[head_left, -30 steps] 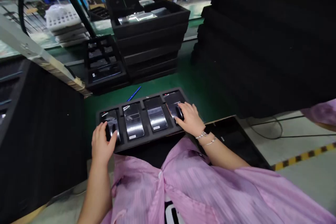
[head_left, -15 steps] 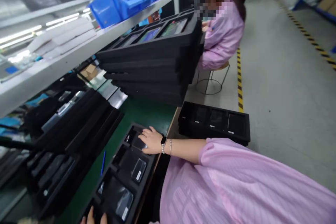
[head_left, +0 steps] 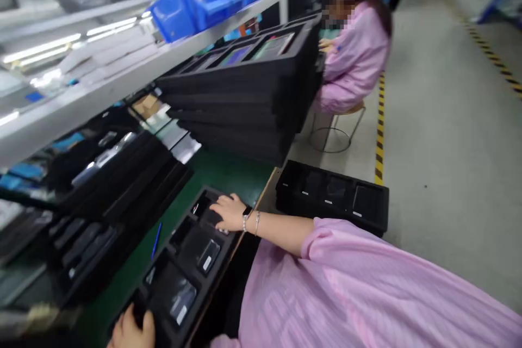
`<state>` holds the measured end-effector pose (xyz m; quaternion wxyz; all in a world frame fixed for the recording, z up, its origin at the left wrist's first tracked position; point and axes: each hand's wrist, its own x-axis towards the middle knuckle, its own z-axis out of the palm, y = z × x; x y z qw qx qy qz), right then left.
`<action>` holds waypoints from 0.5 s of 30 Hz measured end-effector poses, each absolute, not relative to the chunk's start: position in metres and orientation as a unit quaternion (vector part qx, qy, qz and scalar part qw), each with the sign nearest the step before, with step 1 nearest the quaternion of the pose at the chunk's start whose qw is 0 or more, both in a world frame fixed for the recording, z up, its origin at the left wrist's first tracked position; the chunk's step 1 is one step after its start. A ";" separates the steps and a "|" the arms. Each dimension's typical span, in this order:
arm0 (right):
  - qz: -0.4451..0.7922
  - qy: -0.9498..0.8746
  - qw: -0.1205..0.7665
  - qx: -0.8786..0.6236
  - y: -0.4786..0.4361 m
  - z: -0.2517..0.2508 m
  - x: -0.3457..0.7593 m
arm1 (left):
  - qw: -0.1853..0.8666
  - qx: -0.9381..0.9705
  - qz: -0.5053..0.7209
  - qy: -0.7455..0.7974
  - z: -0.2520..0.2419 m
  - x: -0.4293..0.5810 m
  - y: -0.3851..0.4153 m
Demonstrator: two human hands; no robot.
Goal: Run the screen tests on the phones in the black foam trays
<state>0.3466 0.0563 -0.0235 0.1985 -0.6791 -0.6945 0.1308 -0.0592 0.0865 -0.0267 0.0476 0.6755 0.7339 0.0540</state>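
A black foam tray [head_left: 168, 250] with several compartments runs away from me along the green bench, and dark glossy phones lie in its pockets. My right hand [head_left: 230, 212], with a watch and bracelet on its wrist, rests over the phone [head_left: 207, 216] in the far end pocket, mostly hiding it. Two more phones [head_left: 209, 255] [head_left: 182, 302] with white labels lie nearer, untouched. My left hand [head_left: 131, 330] is cut off by the lower frame edge at the near end of the tray. What it touches is hidden.
A tall stack of black foam trays [head_left: 236, 103] stands beyond the tray, and more lie to its left. A blue pen [head_left: 156, 240] lies on the green bench. Another foam tray [head_left: 332, 196] sits right of the bench. A co-worker [head_left: 354, 60] in a pink smock sits further along.
The view has swung from straight over the tray to a tilted look along the bench. My left hand now shows more at the bottom edge, and my right hand has shifted slightly over the end pocket.
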 end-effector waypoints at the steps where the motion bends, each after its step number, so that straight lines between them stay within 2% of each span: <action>1: 0.133 -0.698 0.187 -0.678 0.052 -0.025 0.345 | 0.043 0.664 0.056 0.744 -0.025 -0.054 0.077; 5: 0.134 -0.710 0.149 -0.675 0.033 -0.032 0.334 | 0.032 0.632 0.088 0.769 -0.009 -0.020 0.039; 8: 0.133 -0.722 0.139 -0.665 0.032 -0.036 0.318 | 0.040 0.701 0.104 0.704 -0.004 0.010 0.034; 11: 0.154 -0.772 0.136 -0.602 0.032 -0.047 0.291 | 0.066 0.758 0.092 0.643 -0.016 0.034 0.040; 15: 0.159 -0.800 0.149 -0.560 0.023 -0.065 0.262 | 0.078 0.754 0.060 0.650 -0.040 0.053 0.041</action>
